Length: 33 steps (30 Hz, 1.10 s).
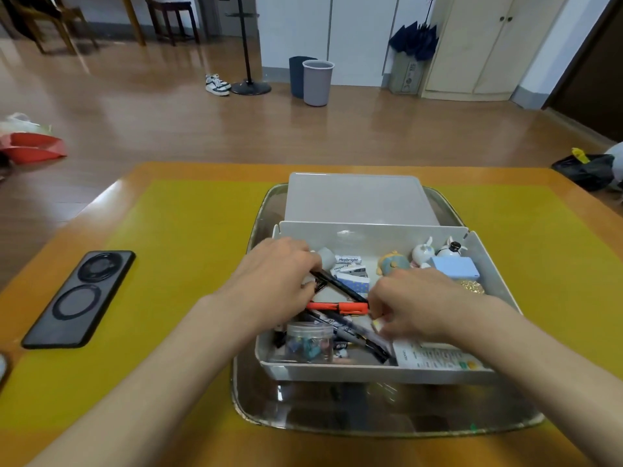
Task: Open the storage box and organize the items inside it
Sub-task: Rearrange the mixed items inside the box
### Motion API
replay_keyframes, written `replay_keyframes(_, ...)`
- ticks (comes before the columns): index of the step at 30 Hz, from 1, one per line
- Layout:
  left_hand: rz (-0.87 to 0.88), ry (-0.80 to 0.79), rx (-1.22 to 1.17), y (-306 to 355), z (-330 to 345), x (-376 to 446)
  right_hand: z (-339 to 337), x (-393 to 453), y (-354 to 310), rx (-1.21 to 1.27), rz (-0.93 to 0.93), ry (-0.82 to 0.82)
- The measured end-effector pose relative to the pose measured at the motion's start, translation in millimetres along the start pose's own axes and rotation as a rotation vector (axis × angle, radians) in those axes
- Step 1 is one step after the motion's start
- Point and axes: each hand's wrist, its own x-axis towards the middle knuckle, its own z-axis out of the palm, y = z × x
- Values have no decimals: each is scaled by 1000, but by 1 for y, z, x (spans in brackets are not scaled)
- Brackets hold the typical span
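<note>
Storage box [371, 369] open on the tray, lid off at 12 o'clock; left hand [276, 271] pinching the black pen [340, 286], long axis running 10 to 4 o'clock toward right hand [414, 298], curled, grip unclear, touching the orange marker [340, 307].

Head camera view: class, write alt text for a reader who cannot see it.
A person's left hand grips a black pen and the right hand reaches an orange marker inside an open white storage box on a metal tray. A phone lies left.
</note>
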Motion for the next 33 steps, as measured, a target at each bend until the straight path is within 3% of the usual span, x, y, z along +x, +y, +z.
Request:
replay_keyframes(3,-53,-70,128,-6,10,12,-4,-1,-1,30,-11,8)
replay_keyframes(7,-153,-197,215,-8,24,21,-12,5,0,74,1,181)
replay_keyframes(14,-265,-201,221,-4,28,32,-20,9,9,167,60,282)
replay_keyframes(22,-353,63,-183,5,-10,30,-36,-11,49,348,167,454)
replay_keyframes(25,-292,155,-373,14,-24,19,-38,-18,56,474,79,436)
replay_keyframes(29,-170,142,-474,40,-33,8,-35,-32,46,675,-106,280)
replay_keyframes(33,-83,85,-572,57,-29,6,-27,-48,47,455,-64,289)
